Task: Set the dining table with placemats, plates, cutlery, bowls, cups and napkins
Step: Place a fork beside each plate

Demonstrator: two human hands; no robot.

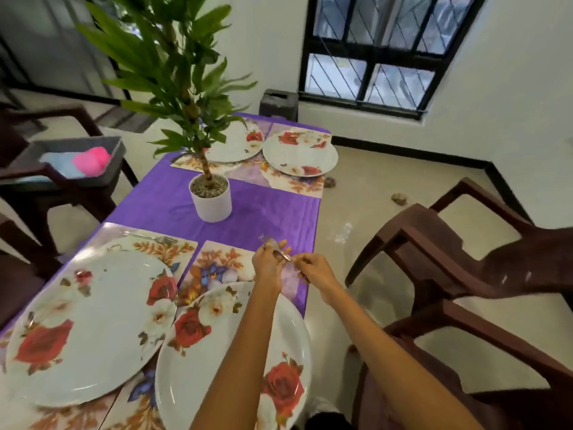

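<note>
Left hand [269, 261] and right hand [313, 268] fingers both pinch 1 slim, shiny silver fork [274, 248], tines raised.

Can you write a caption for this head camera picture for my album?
Both hands hold a fork above a floral placemat.

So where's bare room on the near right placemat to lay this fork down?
Free: the placemat strip beyond the near right plate, under both hands holding the fork. Also the bare purple cloth right of the plant pot. Crowded: where the near plates overlap.
</note>
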